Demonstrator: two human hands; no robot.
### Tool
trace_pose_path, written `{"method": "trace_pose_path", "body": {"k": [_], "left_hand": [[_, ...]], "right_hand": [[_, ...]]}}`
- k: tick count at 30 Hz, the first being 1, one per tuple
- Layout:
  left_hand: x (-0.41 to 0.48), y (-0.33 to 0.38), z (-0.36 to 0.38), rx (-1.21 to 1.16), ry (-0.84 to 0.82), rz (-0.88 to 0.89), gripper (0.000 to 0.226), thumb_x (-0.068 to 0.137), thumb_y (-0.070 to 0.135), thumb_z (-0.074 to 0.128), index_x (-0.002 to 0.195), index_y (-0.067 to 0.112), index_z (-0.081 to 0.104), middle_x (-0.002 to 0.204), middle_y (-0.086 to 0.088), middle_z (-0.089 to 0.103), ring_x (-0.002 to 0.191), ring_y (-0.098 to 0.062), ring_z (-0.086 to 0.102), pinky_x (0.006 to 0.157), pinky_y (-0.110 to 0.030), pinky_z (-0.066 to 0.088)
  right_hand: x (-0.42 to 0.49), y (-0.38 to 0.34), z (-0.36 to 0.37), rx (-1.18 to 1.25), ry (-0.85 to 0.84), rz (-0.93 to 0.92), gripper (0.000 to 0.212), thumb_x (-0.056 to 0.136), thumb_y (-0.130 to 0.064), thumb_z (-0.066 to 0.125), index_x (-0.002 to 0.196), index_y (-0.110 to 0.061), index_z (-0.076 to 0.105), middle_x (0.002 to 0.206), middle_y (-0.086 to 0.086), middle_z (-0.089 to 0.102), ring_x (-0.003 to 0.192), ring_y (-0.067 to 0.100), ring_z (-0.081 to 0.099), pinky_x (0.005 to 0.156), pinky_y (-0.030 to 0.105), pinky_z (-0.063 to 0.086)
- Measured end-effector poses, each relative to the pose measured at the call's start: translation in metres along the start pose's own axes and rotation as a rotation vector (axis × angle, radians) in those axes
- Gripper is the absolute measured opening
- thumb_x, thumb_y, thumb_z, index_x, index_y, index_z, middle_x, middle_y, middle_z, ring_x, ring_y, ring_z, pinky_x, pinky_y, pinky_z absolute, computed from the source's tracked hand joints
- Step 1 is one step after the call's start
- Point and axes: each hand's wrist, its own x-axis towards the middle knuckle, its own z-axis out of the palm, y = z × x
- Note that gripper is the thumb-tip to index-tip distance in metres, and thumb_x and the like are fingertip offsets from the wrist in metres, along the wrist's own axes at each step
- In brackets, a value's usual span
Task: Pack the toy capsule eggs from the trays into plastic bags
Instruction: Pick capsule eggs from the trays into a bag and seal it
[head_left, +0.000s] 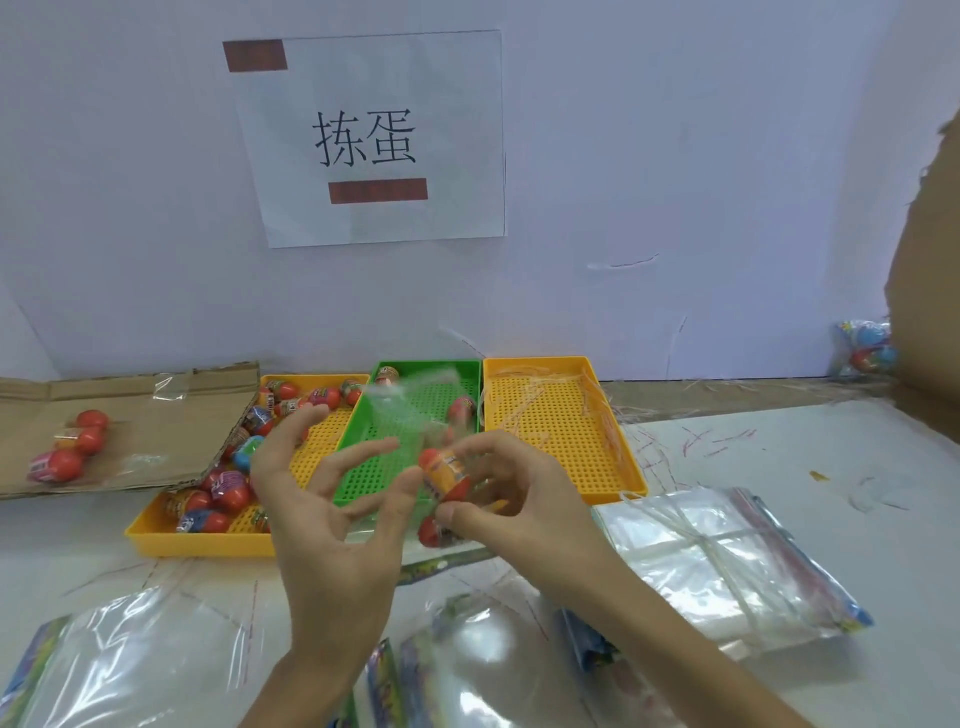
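Nearest me, well in front of the green tray (363, 467), flat bags (130, 660) lie spread out. A tied bag stack (727, 561) sits front-right of the tray. Both my hands are up over the tray's front edge, close together but apart. My left hand (317, 499) is spread, fingers loosely bent, gripping nothing I can see, thumb tip just beside the egg (447, 475). My right hand (514, 499) pinches that egg between thumb and fingers. A second egg (434, 530) is just under it. A clear bag (410, 405) blurs upward over the tray; can't tell if either egg is inside. Loose eggs (462, 410) lie at the tray's far end. Just left of it is a yellow tray (197, 543) with an egg pile (228, 488). Just right is another yellow tray (556, 431) with thin strips. Further left, cardboard (130, 415) carries red eggs (85, 441). Far right is a packed bag (867, 348). Behind the tray, a paper sign (374, 140) hangs on the wall.
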Motion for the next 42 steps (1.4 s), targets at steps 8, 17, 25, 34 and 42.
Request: {"method": "trace_pose_path", "body": {"k": [8, 17, 25, 34, 42], "left_hand": [[0.001, -0.012, 0.001, -0.240, -0.371, -0.567, 0.045, 0.078, 0.052, 0.072, 0.118, 0.030, 0.071, 0.116, -0.007, 0.074, 0.111, -0.027, 0.070, 0.091, -0.041, 0.057], [0.000, -0.005, 0.004, -0.200, -0.282, -0.461, 0.026, 0.083, 0.043, 0.071, 0.096, 0.021, 0.075, 0.093, -0.006, 0.075, 0.090, -0.021, 0.073, 0.074, -0.024, 0.058], [0.001, -0.012, -0.001, -0.198, -0.204, -0.575, 0.018, 0.071, 0.034, 0.080, 0.076, 0.017, 0.076, 0.074, -0.006, 0.069, 0.070, -0.023, 0.070, 0.057, -0.032, 0.058], [0.003, -0.007, 0.001, -0.179, -0.187, -0.575, 0.017, 0.073, 0.028, 0.076, 0.090, 0.024, 0.080, 0.087, -0.003, 0.076, 0.084, -0.024, 0.075, 0.066, -0.026, 0.060], [0.009, -0.007, -0.004, -0.178, -0.124, -0.539, 0.026, 0.070, 0.043, 0.087, 0.092, 0.035, 0.077, 0.090, -0.003, 0.075, 0.086, -0.019, 0.074, 0.070, -0.026, 0.061]], "right_hand": [[0.002, -0.007, -0.011, 0.059, 0.066, -0.072, 0.027, 0.076, -0.003, 0.084, 0.089, -0.019, 0.066, 0.086, -0.005, 0.073, 0.081, 0.020, 0.067, 0.072, 0.046, 0.052], [0.000, -0.005, -0.007, -0.043, 0.005, -0.069, 0.014, 0.086, -0.012, 0.078, 0.094, -0.022, 0.072, 0.097, -0.009, 0.067, 0.093, 0.014, 0.065, 0.080, 0.048, 0.056], [-0.004, 0.004, -0.002, -0.198, -0.136, 0.021, 0.055, 0.077, -0.023, 0.084, 0.118, -0.039, 0.050, 0.105, -0.007, 0.061, 0.081, -0.001, 0.066, 0.069, 0.016, 0.052], [-0.002, 0.008, -0.002, -0.108, -0.020, 0.038, 0.044, 0.076, -0.024, 0.087, 0.103, -0.034, 0.053, 0.082, -0.014, 0.062, 0.066, 0.000, 0.059, 0.062, 0.017, 0.046], [0.003, 0.005, -0.007, 0.118, 0.013, 0.090, 0.017, 0.084, -0.011, 0.081, 0.094, -0.017, 0.069, 0.090, -0.003, 0.072, 0.086, 0.032, 0.070, 0.083, 0.053, 0.059]]}}
